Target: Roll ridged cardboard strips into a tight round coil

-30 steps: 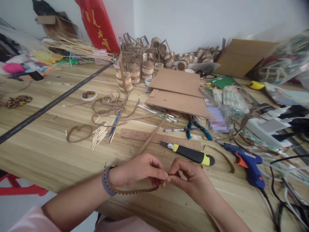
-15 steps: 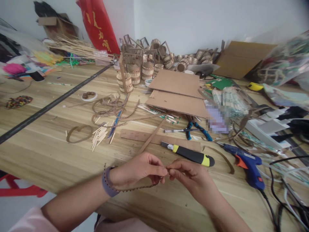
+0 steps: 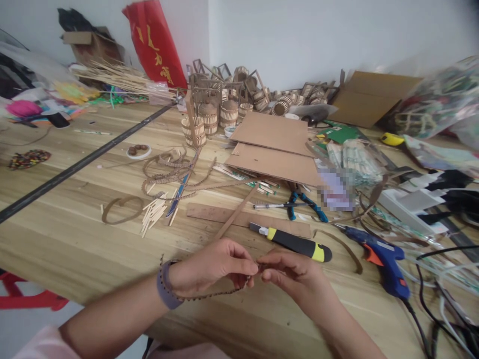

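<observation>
Near the table's front edge, my left hand [image 3: 224,264] pinches a thin brown notched strip [image 3: 213,296], which hangs below the palm and loops back around the wrist over a purple band [image 3: 167,286]. My right hand [image 3: 290,274] meets it fingertip to fingertip, with thumb and forefinger at the strip's end; the small piece between the fingers is mostly hidden. Just beyond the hands lies a black and yellow utility knife [image 3: 295,244]. A blue glue gun [image 3: 385,259] rests to the right.
Cardboard sheets [image 3: 273,162], blue-handled pliers [image 3: 314,207], curled brown strips [image 3: 168,169] and short wooden sticks [image 3: 153,214] lie beyond the hands. Small slatted buckets [image 3: 193,131] stand at the back. Cables [image 3: 421,319] and a white power strip [image 3: 411,199] are on the right.
The right thumb has moved slightly away from its forefinger, and both hands have shifted a little. The strip is still held in my left hand. The camera view has moved slightly.
</observation>
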Demonstrator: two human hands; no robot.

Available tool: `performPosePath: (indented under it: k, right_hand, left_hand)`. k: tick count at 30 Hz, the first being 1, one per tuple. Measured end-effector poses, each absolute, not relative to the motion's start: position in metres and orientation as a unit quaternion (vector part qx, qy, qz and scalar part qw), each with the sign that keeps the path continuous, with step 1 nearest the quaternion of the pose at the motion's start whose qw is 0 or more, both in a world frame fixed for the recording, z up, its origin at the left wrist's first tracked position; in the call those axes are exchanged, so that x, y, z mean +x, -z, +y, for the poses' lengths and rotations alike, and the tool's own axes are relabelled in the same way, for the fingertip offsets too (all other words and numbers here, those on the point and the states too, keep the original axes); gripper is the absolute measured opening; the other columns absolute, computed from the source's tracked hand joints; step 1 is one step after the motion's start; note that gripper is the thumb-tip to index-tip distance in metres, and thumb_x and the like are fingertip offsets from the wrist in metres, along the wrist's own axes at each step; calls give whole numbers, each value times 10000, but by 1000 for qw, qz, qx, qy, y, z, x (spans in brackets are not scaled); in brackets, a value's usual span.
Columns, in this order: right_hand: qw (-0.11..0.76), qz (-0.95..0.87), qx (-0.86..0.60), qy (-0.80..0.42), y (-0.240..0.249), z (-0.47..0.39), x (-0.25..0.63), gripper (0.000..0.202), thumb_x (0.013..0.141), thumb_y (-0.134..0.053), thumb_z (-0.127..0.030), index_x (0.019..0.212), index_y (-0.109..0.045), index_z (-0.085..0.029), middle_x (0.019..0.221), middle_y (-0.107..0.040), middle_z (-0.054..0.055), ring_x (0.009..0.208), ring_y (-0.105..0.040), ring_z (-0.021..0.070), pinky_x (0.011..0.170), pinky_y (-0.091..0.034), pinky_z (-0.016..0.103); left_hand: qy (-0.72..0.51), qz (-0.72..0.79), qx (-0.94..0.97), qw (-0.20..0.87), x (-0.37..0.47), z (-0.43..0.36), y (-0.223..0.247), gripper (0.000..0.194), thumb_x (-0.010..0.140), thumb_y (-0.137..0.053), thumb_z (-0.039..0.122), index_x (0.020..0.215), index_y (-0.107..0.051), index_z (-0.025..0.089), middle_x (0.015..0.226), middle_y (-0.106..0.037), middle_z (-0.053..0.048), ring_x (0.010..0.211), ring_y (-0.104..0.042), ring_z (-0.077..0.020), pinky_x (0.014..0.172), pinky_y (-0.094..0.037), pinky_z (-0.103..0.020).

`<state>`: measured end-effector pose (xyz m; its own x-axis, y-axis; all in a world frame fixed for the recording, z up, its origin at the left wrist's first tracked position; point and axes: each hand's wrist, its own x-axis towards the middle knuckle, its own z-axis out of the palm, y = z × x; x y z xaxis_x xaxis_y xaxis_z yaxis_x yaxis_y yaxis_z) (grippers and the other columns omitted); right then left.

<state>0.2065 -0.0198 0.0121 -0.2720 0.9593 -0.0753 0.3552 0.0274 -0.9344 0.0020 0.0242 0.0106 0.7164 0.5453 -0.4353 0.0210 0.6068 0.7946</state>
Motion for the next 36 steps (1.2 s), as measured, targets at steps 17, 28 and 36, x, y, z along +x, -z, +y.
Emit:
performPosePath:
  k: [17, 28, 36]
  right_hand:
    - [326, -568, -481, -583, -8, -19, 209, 360, 824, -669, -520, 918, -723, -177, 739, -714, 42, 675, -647, 141, 640, -508, 256]
    - [302, -603, -531, -514, -13, -21, 199, 254, 734, -742, -413, 711, -623, -190, 697, -697, 34, 666, -638, 171, 634, -480, 278]
    - [334, -599, -531, -497, -15, -21, 194, 325, 722, -765, -503, 748, -675, -192, 702, -700, 35, 667, -629, 176, 635, -474, 285]
  left_hand:
    - [-160, 340, 416, 828, 3, 22, -14, 225, 688, -748, 336, 700, -700, 117, 637, -653, -14, 543, -520, -84, 569, -398, -222]
    - [-161, 337, 455, 809, 9, 23, -10, 467, 625, -803, 555, 694, -640, 123, 593, -595, 18, 544, -513, -97, 556, -387, -238]
    - [-234, 340, 389, 824, 12, 18, -5, 528, 573, -867, 520, 793, -578, 138, 647, -631, 24, 560, -538, -94, 573, -385, -234]
